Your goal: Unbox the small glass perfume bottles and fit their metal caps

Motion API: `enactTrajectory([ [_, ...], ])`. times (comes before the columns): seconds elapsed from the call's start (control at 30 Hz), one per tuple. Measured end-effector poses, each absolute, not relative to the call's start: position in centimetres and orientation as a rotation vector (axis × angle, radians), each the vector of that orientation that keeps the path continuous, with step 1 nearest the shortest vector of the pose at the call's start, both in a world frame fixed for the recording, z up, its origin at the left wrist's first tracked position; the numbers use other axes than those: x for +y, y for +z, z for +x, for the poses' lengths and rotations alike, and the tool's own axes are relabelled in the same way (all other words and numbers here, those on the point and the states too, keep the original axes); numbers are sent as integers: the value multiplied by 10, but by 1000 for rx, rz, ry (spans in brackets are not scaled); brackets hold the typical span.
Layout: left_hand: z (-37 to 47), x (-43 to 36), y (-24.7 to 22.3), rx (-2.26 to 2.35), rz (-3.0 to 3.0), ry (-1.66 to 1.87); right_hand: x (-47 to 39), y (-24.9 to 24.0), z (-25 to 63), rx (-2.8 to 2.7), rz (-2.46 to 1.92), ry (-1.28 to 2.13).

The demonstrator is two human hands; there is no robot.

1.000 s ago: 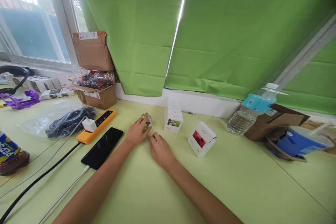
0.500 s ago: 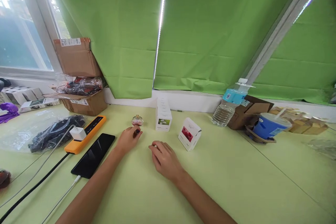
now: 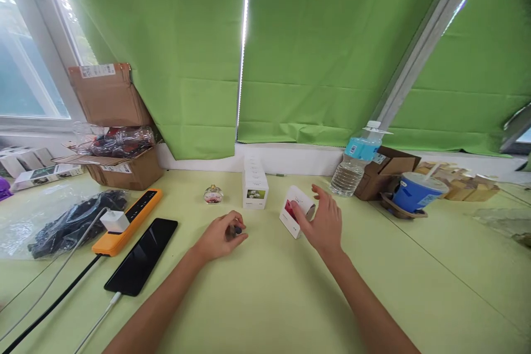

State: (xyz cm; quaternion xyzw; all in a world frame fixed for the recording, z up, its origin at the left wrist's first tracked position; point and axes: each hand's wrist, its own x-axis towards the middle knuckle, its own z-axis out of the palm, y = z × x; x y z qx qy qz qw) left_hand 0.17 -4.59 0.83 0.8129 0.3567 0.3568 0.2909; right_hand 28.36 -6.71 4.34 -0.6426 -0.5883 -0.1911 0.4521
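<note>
My left hand (image 3: 220,236) is closed round a small dark object (image 3: 235,230), mostly hidden by the fingers. Behind it on the table stands a small glass bottle (image 3: 213,194) with a gold top and pink decoration. My right hand (image 3: 326,221) has its fingers apart at the right side of a white box with a pink picture (image 3: 289,222); the thumb lies across the box front. A row of white boxes (image 3: 255,192) stands between the bottle and that box, the nearest one showing a picture of white flowers.
On the left are a black phone (image 3: 143,254), an orange power strip (image 3: 151,199), cables, a plastic-wrapped black item and an open cardboard box (image 3: 124,172). At right stand a water bottle (image 3: 350,168), a brown box and a blue cup (image 3: 417,193).
My left hand has moved right and nearer, away from the glass bottle, with the small dark object. My right hand has moved right to the pink-pictured box and spread its fingers.
</note>
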Motion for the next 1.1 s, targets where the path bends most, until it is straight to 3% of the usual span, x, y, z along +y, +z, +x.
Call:
enactTrajectory([
  [0.2,0,-46,12,1000,2151,932,-55,11,295,-1444,-1577,220],
  [0.33,1,-41,5,989,2188,910,-43,-10,312,-1406,-1566,360],
  [0.6,0,-30,-7,1024,2082,948,-35,-23,323,-1420,-1769,111],
  [0.87,-1,-23,-8,926,1880,948,-58,14,293,-1385,-1289,-457],
  [1.1,-1,-22,-8,895,1930,1007,-49,27,227,-1850,-1056,-453],
])
